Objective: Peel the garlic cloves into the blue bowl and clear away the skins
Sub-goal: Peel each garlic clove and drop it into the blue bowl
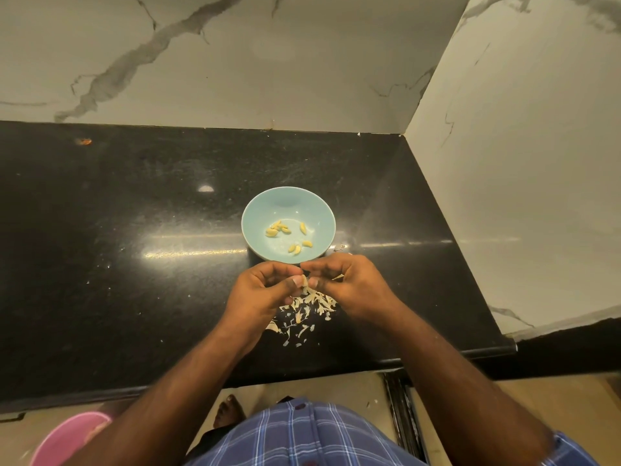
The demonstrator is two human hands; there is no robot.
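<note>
A light blue bowl [258,210] stands on the black counter [117,247] and holds several peeled yellow garlic cloves [278,227]. Just in front of the bowl, my left hand [265,287] and my right hand [349,284] meet fingertip to fingertip. Both pinch one small garlic clove [305,280] between thumbs and fingers. A strip of skin sticks out of my right hand. Under and between the hands lies a heap of pale garlic skins [305,311] on the counter.
Marble walls close the counter at the back and on the right [504,163]. The counter's front edge runs just below the skins. A pink bucket [64,438] stands on the floor at the lower left. Small skin flecks dot the counter left of the hands.
</note>
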